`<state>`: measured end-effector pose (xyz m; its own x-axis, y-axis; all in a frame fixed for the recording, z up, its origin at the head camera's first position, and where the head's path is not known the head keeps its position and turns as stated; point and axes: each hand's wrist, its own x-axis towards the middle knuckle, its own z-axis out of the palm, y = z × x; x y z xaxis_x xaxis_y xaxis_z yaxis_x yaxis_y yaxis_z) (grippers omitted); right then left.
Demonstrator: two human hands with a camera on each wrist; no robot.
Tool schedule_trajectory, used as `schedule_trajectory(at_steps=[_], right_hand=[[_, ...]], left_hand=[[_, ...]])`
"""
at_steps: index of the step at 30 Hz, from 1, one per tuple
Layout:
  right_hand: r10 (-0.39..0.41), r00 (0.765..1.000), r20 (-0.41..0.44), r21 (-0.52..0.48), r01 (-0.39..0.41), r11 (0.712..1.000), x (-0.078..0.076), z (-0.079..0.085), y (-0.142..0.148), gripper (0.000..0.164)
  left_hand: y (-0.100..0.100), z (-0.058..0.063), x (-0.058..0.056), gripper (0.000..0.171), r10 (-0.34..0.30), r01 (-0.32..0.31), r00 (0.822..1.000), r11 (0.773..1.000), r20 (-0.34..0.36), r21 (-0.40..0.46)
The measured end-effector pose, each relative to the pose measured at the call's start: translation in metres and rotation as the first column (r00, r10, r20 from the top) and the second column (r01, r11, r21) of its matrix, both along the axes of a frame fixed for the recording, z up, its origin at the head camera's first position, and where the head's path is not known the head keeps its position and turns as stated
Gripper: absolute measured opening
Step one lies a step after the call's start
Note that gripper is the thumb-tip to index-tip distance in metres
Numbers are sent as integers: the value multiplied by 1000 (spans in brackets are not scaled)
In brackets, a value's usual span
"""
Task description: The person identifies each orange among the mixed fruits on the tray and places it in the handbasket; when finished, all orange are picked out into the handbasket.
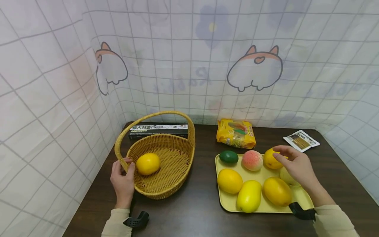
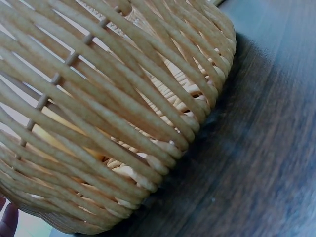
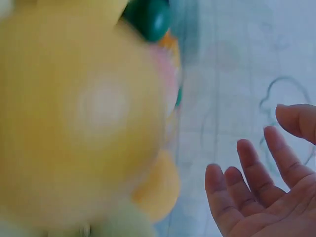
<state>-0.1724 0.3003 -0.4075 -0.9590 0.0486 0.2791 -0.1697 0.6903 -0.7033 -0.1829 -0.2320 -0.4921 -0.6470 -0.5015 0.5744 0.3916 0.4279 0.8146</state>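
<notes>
In the head view, a pale cloth wall (image 1: 177,29) printed with a dark grid spans 12 o'clock, with similar gridded cloth on a left side wall (image 1: 38,108) at 9 and a right side wall (image 1: 362,108) at 3. Cartoon animal rumps with orange ears show at 10 (image 1: 113,67) and 2 (image 1: 255,70); a faint purple flower (image 1: 211,26) sits between 12 and 1. At 6 o'clock lies a dark brown wood-grain tabletop (image 1: 204,197), softly lit, with a dull sheen
</notes>
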Motion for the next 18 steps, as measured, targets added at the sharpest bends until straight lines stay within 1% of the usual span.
schedule_trajectory(at_steps=[2, 5, 7, 9, 12, 15, 18], right_hand=[[-33, 999, 14, 38, 32, 999, -5, -1, 12, 37], [-49, 998, 44, 61, 46, 997, -13, -4, 26, 43], [-50, 995, 83, 67, 45, 997, -19, -6, 35, 47], [-38, 991, 130, 67, 30, 997, -24, -9, 43, 52], [-9, 978, 209, 100, -12, 995, -31, -13, 51, 59], [44, 961, 272, 146, -86, 985, -37, -16, 53, 66], [102, 948, 302, 167, -158, 973, -43, -19, 53, 70]], left_hand=[[4, 7, 4, 13, -5, 5, 1000, 1000, -4, 1], [10, 18, 11, 12, -4, 4, 1000, 1000, -6, -2], [12, 22, 13, 12, -5, 5, 1000, 1000, -2, -2], [12, 23, 14, 12, -5, 5, 1000, 1000, 1, -2], [11, 21, 13, 12, -12, 12, 1000, 1000, 5, 3], [7, 11, 7, 13, -10, 10, 1000, 1000, 1, 3], [1, -1, 0, 13, -1, 1, 1000, 1000, 2, -2]])
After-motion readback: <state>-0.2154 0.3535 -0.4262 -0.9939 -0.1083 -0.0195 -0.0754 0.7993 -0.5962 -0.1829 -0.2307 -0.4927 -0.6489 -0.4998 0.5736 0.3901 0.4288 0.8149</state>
